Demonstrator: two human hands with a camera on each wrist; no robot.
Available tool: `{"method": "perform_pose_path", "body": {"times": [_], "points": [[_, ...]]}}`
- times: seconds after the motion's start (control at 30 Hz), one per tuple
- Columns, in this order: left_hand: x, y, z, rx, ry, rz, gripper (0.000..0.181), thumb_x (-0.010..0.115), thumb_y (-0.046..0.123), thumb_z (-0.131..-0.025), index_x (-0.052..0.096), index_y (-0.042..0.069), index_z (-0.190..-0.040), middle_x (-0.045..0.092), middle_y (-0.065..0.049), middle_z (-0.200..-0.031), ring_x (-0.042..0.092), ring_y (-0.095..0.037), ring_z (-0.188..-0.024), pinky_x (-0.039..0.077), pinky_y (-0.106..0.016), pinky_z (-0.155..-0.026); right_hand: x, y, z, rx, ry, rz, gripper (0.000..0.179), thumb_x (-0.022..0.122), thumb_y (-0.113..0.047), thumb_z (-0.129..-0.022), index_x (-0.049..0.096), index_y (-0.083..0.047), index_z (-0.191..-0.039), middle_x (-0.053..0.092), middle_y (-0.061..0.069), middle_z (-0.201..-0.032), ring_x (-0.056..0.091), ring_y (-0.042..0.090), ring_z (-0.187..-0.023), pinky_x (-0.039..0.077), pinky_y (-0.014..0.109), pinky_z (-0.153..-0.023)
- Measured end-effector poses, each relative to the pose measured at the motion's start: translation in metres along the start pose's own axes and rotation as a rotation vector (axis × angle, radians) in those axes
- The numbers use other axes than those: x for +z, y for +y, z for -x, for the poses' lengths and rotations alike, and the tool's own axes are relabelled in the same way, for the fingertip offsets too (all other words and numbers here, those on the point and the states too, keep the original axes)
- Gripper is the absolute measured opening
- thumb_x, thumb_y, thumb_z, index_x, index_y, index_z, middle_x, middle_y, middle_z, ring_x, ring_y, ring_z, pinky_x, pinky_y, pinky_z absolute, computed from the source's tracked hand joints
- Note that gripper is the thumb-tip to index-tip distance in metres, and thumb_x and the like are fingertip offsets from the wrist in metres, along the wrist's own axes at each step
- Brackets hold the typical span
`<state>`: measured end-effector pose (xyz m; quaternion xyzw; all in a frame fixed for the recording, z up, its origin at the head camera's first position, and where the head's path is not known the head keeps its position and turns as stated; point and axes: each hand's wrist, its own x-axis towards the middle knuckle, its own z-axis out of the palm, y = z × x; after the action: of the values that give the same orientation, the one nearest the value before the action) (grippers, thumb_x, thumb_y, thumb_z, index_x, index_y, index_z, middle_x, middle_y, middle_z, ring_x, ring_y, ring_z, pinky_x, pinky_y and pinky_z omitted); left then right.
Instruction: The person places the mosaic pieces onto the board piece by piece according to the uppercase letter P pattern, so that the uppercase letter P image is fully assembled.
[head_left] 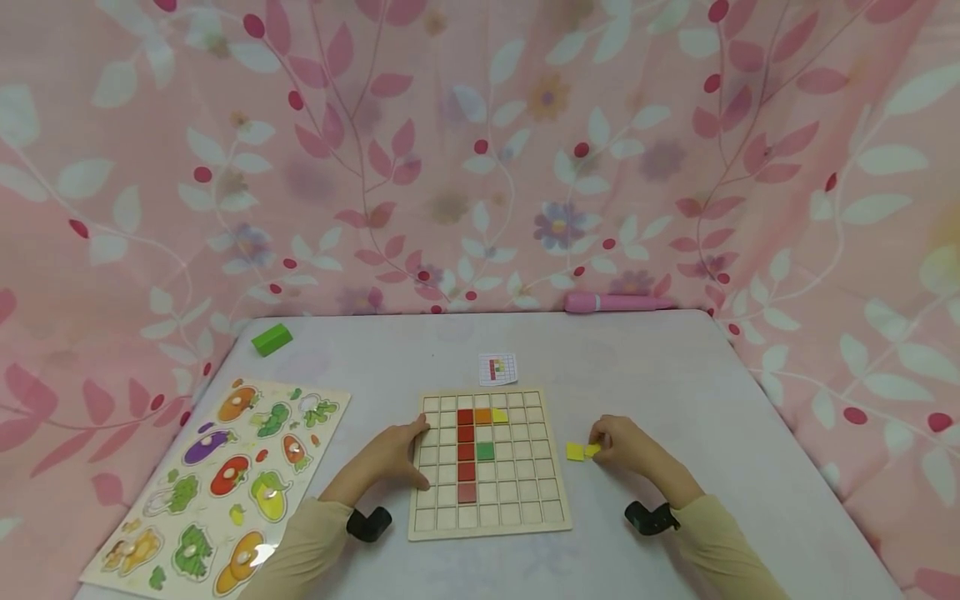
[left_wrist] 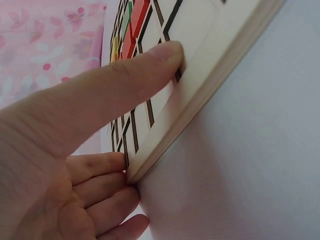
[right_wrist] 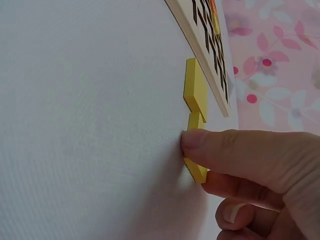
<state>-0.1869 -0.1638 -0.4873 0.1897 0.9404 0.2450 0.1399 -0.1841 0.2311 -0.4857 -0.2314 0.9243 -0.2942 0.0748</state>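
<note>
A wooden grid board [head_left: 525, 492] lies on the table, with a column of several red tiles [head_left: 466, 452], an orange tile [head_left: 483, 416], a yellow tile [head_left: 500, 416] and a green tile [head_left: 485, 451] in its cells. My left hand [head_left: 390, 454] rests at the board's left edge; in the left wrist view the straight thumb [left_wrist: 150, 60] lies on its top and the fingers touch its side. Right of the board, my right hand [head_left: 622, 446] pinches a yellow square tile [right_wrist: 196, 170] by thumb and finger, low over the table. Another yellow tile [head_left: 575, 452] lies touching or very near it.
Behind the board lies a small printed card [head_left: 498, 369] with a coloured grid pattern. A vegetable puzzle board [head_left: 247, 450] covers the table's left side. A green block [head_left: 272, 340] sits at the back left, a pink pen-like thing [head_left: 618, 302] along the back edge, before a floral curtain [head_left: 450, 167].
</note>
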Motion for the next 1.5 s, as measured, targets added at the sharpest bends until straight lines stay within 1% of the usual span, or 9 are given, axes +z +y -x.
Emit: {"method": "perform_pose_path", "body": {"times": [0.13, 0.27, 0.5, 0.6, 0.73, 0.83, 1.0, 1.3, 1.5], "points": [[0.001, -0.002, 0.001, 0.001, 0.002, 0.003, 0.102, 0.087, 0.031, -0.051, 0.038, -0.001, -0.134, 0.041, -0.018, -0.132, 0.040, -0.034, -0.117, 0.034, -0.044, -0.093, 0.001, 0.000, 0.001, 0.086, -0.007, 0.003, 0.017, 0.074, -0.001, -0.068, 0.060, -0.005, -0.074, 0.053, -0.002, -0.071, 0.045, 0.012, -0.063, 0.042, 0.026, -0.055], [0.001, -0.001, 0.002, 0.002, 0.002, -0.001, 0.101, 0.087, 0.031, -0.051, 0.038, -0.001, -0.134, 0.041, -0.018, -0.132, 0.041, -0.033, -0.117, 0.034, -0.043, -0.093, 0.001, 0.000, 0.001, 0.120, -0.006, 0.003, 0.016, 0.075, -0.004, -0.068, 0.060, -0.006, -0.074, 0.052, -0.003, -0.070, 0.045, 0.013, -0.063, 0.042, 0.027, -0.056], [0.000, 0.000, 0.002, 0.000, 0.008, -0.003, 0.102, 0.087, 0.031, -0.051, 0.038, -0.001, -0.134, 0.042, -0.018, -0.132, 0.041, -0.034, -0.117, 0.034, -0.043, -0.094, 0.000, -0.001, 0.001, 0.026, 0.011, 0.016, 0.021, 0.064, 0.010, -0.068, 0.063, -0.004, -0.085, 0.058, 0.001, -0.084, 0.051, 0.018, -0.073, 0.045, 0.032, -0.063], [0.001, -0.001, 0.001, -0.002, 0.005, -0.002, 0.102, 0.087, 0.031, -0.051, 0.038, -0.001, -0.134, 0.042, -0.018, -0.132, 0.041, -0.033, -0.117, 0.034, -0.043, -0.094, 0.000, -0.003, 0.002, -0.004, 0.032, 0.044, 0.023, 0.067, 0.009, -0.068, 0.063, -0.003, -0.087, 0.058, 0.003, -0.087, 0.052, 0.021, -0.077, 0.045, 0.035, -0.066], [0.001, 0.000, 0.001, 0.002, 0.004, -0.004, 0.101, 0.087, 0.031, -0.051, 0.038, 0.000, -0.134, 0.041, -0.017, -0.132, 0.040, -0.033, -0.117, 0.034, -0.043, -0.094, 0.004, -0.006, 0.000, 0.051, 0.050, 0.088, 0.025, 0.076, -0.008, -0.068, 0.059, -0.002, -0.086, 0.051, 0.002, -0.079, 0.048, 0.019, -0.071, 0.043, 0.032, -0.063], [0.001, 0.000, 0.001, 0.009, 0.007, -0.001, 0.101, 0.087, 0.031, -0.051, 0.039, -0.001, -0.133, 0.041, -0.018, -0.133, 0.040, -0.033, -0.118, 0.034, -0.043, -0.094, 0.007, -0.007, -0.002, 0.110, 0.046, 0.099, 0.027, 0.075, -0.013, -0.071, 0.057, 0.001, -0.085, 0.047, 0.002, -0.074, 0.043, 0.016, -0.068, 0.041, 0.031, -0.061], [0.001, -0.001, 0.000, 0.009, 0.008, -0.002, 0.101, 0.087, 0.032, -0.051, 0.039, -0.001, -0.133, 0.041, -0.018, -0.132, 0.041, -0.034, -0.117, 0.034, -0.043, -0.094, 0.011, -0.007, -0.005, 0.132, 0.038, 0.079, 0.022, 0.073, -0.009, -0.072, 0.057, 0.000, -0.084, 0.046, 0.001, -0.072, 0.042, 0.015, -0.066, 0.041, 0.031, -0.061], [0.000, 0.000, 0.001, 0.010, 0.004, -0.001, 0.101, 0.087, 0.032, -0.051, 0.039, -0.001, -0.133, 0.041, -0.018, -0.132, 0.041, -0.034, -0.117, 0.034, -0.043, -0.094, 0.007, -0.007, -0.005, 0.128, -0.028, 0.086, 0.027, 0.076, -0.003, -0.065, 0.059, -0.003, -0.086, 0.047, -0.001, -0.074, 0.042, 0.015, -0.067, 0.041, 0.030, -0.061], [0.000, 0.000, 0.001, 0.009, 0.004, -0.006, 0.102, 0.087, 0.032, -0.051, 0.038, -0.001, -0.134, 0.041, -0.017, -0.133, 0.040, -0.032, -0.118, 0.033, -0.042, -0.094, 0.007, -0.008, -0.005, 0.123, -0.019, 0.085, 0.022, 0.073, -0.001, -0.066, 0.057, -0.006, -0.080, 0.047, -0.001, -0.072, 0.042, 0.015, -0.066, 0.040, 0.030, -0.060]]}}
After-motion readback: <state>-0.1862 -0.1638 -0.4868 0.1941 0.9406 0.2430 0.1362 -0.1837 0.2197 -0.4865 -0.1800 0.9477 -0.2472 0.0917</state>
